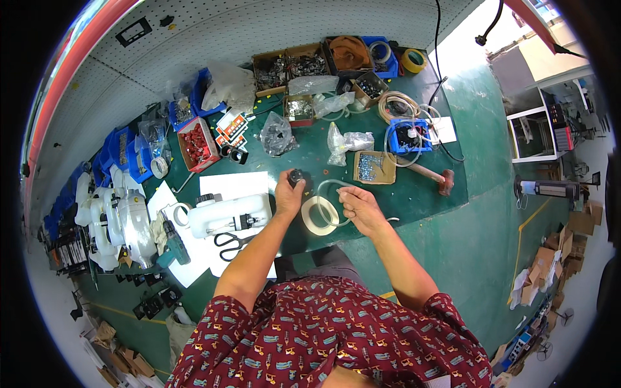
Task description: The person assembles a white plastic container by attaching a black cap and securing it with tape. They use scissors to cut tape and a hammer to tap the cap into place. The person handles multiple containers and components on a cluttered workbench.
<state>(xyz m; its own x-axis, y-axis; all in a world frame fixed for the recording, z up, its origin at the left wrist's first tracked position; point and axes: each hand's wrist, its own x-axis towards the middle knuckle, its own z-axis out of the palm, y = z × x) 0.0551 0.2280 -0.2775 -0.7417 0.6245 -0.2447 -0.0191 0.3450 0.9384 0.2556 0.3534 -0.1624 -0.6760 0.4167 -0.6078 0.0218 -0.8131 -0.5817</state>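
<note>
Small dark round part [296,176] pinched in the fingertips of the left hand [288,194], up above the green table [362,207], just past the edge of the white paper sheet [234,186]. Left fingers curled tight round it, hand closed on the part. Clear thin tube [326,185] looping from near the dark part over to the right hand [360,208]. Right fingers bent and pinched on the end of that tube, thumb pressed to it, hand mostly closed. Roll of pale tape [312,216] lying flat on the table between the two hands, partly under the tube loop, close below the left hand.

White plastic tank [226,215] lying on the paper, just left of the left forearm. Black scissors [233,241] right under the tank, on the paper too. Green drill [172,244] further left, by the white machine shells [123,220]. Small cardboard box of silver bits [373,167] up past the right hand, near but not touching. Hammer [430,176] with a wooden handle to the right of that box. Red tray [197,143] full of red bits far up on the left. Blue bin [407,136] with coiled hoses up on the right, well apart from both hands
</note>
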